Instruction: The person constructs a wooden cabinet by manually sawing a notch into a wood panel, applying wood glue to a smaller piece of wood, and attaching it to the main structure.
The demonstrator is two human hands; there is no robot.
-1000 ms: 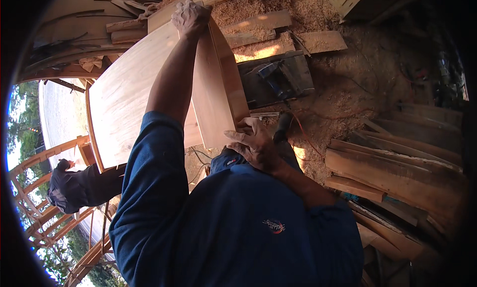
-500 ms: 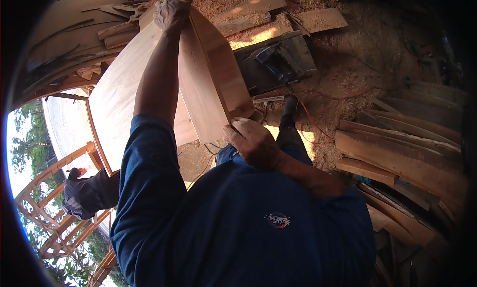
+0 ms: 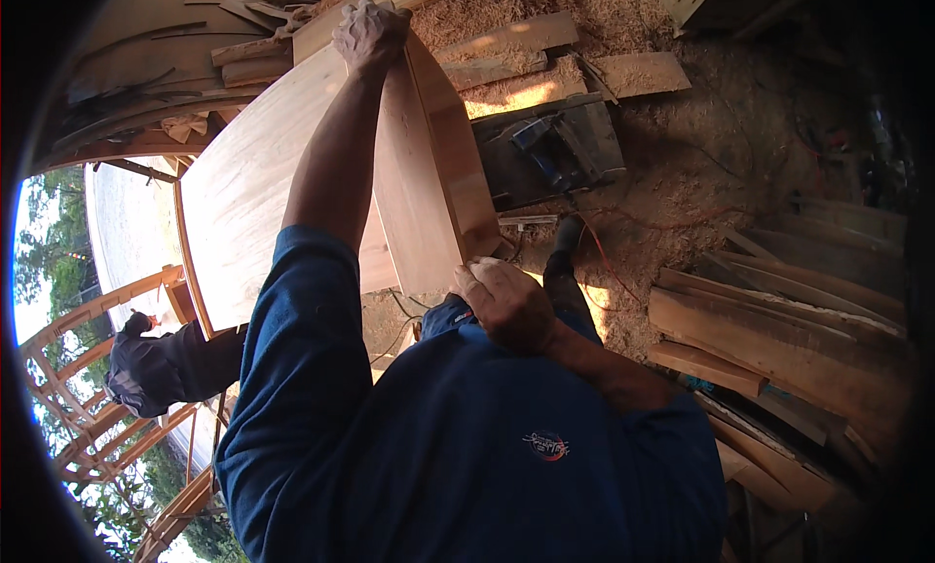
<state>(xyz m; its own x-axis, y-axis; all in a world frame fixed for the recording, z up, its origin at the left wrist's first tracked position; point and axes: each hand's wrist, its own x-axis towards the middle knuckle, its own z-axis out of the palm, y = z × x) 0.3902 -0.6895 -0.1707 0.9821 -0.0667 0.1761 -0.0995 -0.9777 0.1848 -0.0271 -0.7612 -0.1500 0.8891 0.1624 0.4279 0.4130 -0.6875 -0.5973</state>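
Observation:
A pale wooden board (image 3: pixel 414 173) slants in front of me, its long edge and a browner face showing on its right. My left hand (image 3: pixel 373 35), arm stretched out, is closed over the far end of the board. Close to my chest, my right hand (image 3: pixel 506 300) grips the near corner, fingers curled over the edge. A wide plywood panel (image 3: pixel 253 173) lies behind and left of the board; my left forearm crosses in front of it. What joins board and panel, if anything, is hidden.
A blue-and-dark power tool (image 3: pixel 545 154) rests on a dark slab, with an orange cord (image 3: pixel 609 261) trailing over shavings. Stacked planks (image 3: pixel 769 334) fill the right side. Another person (image 3: pixel 161 368) bends beside a curved wooden frame (image 3: pixel 93 315) at left.
The whole view has shifted slightly. Both hands and the board appear a little farther right and lower, the far end having moved most. Both grips stay the same.

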